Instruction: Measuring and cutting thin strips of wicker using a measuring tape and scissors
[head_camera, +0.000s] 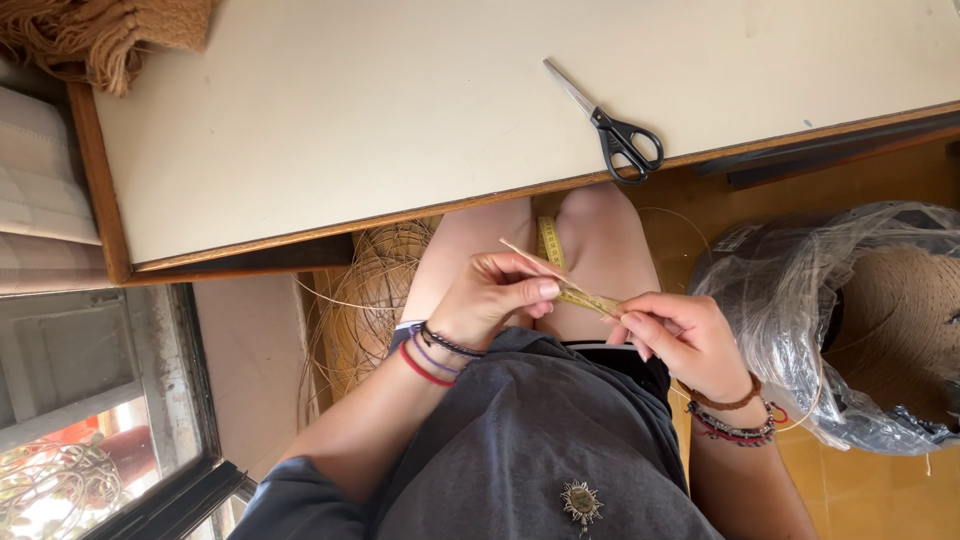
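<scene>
both hands, left hand (497, 298) and right hand (683, 338), pinch a thin straw strip (565, 277) that may snap if bent sharply.

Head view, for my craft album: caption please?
Both hands pinch a straw strand over the lap; scissors on the table.

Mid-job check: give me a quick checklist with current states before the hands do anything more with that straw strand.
1. Left hand pinching the straw strand: ok.
2. Right hand gripping the strand's other end: ok.
3. Yellow measuring tape lying on the lap under the strand: ok.
4. Scissors on the table, near its edge, blades closed: ok.
5. Straw coil by the left knee, untangled: cannot tell.
6. Strand undamaged between the fingers: cannot tell.
</scene>
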